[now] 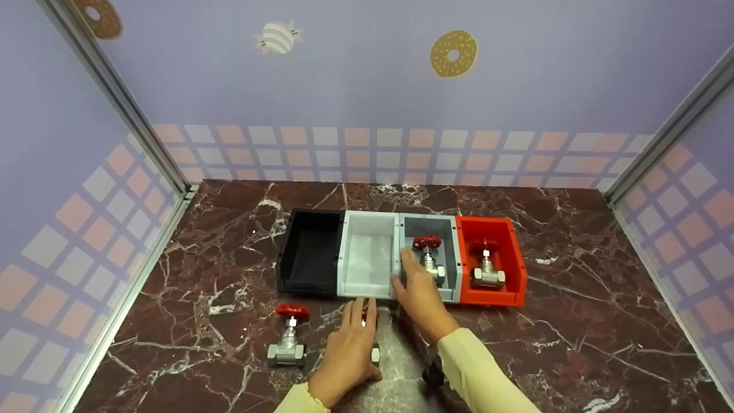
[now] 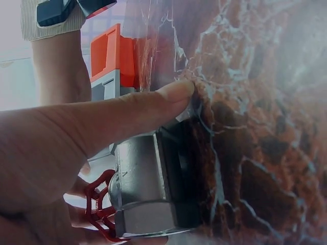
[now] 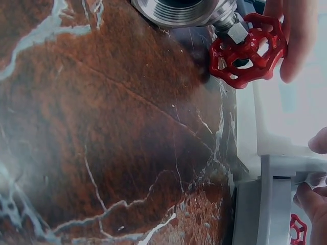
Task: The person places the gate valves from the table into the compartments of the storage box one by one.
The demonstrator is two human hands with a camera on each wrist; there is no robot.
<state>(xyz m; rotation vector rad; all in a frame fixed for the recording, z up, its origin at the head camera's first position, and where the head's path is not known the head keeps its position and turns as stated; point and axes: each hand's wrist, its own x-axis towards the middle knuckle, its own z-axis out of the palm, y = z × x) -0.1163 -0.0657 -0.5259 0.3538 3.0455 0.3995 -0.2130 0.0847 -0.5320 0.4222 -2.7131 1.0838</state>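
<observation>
Two red-wheeled valves are near on the marbled worktop [image 1: 579, 327]: the left valve [image 1: 288, 339] alone, and right of it the middle valve [image 2: 143, 189] beneath the left hand [image 1: 348, 353], whose straight fingers lie loosely alongside it, grip unclosed. Farther off, the right hand [image 1: 422, 291], fingers extended and grip released, is at the grey bin [image 1: 414, 222] beside its valve [image 1: 430, 267], with the red bin [image 1: 492, 299] to the right and the white bin [image 1: 369, 289] and black bin [image 1: 309, 285] leftward.
</observation>
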